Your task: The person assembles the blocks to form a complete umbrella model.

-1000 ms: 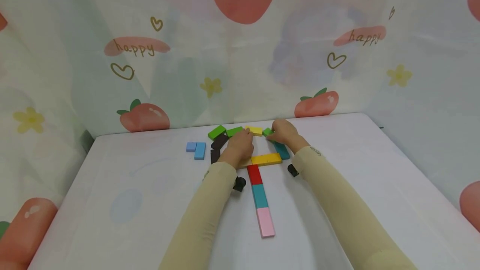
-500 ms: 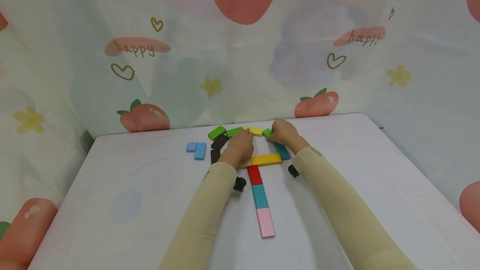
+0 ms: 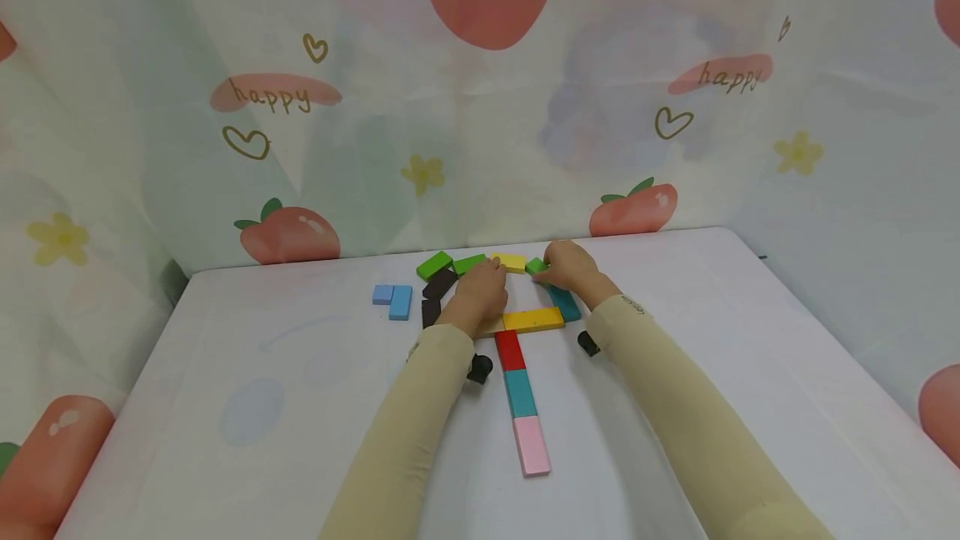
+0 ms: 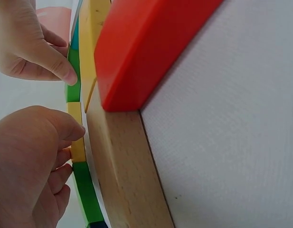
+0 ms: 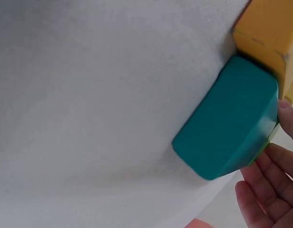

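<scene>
Fingers (image 4: 78, 129) on the left hand (image 3: 482, 290) are pinching the yellow block (image 3: 513, 263), and the right hand (image 3: 572, 267) has the green block (image 3: 536, 265) beside it pinched too, both near the tabletop's (image 3: 225, 340) far edge. Honestly, nothing's really changed: hands and blocks sit where they did half a second ago. Looks like steadying to me, not shifting. Only the view's drifted a hair.

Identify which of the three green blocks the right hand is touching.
The rightmost green block, just right of the pale yellow block and pinched by the right hand; the middle green block and leftmost green block lie left of that yellow block.
</scene>
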`<act>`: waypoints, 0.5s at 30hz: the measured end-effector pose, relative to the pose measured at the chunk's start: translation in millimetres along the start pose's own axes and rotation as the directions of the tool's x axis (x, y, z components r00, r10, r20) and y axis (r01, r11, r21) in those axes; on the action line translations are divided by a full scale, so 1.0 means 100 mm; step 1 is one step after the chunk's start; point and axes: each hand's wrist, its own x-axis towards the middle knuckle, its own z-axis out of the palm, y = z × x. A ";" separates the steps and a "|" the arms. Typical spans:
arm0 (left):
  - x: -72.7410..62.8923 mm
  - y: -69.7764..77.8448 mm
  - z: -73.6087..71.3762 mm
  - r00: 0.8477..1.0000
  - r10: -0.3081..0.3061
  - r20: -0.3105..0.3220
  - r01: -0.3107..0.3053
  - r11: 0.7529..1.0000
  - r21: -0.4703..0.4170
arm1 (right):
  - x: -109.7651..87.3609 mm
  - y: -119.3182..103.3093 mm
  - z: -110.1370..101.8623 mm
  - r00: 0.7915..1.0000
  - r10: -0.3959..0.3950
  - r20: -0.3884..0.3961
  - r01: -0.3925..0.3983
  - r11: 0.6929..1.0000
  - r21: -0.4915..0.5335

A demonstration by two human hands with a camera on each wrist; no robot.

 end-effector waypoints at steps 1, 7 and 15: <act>0.00 0.00 0.00 1.000 -0.001 -0.001 0.001 1.000 -0.001 | 0.00 0.00 0.00 1.000 0.001 0.000 -0.001 1.000 0.000; 0.00 -0.01 0.01 1.000 -0.006 -0.011 0.006 1.000 -0.019 | 0.02 0.01 0.01 1.000 -0.005 0.002 0.005 1.000 -0.005; 0.02 -0.01 0.03 1.000 -0.013 -0.006 0.013 1.000 -0.018 | 0.01 0.00 0.01 1.000 -0.003 0.007 0.003 1.000 0.001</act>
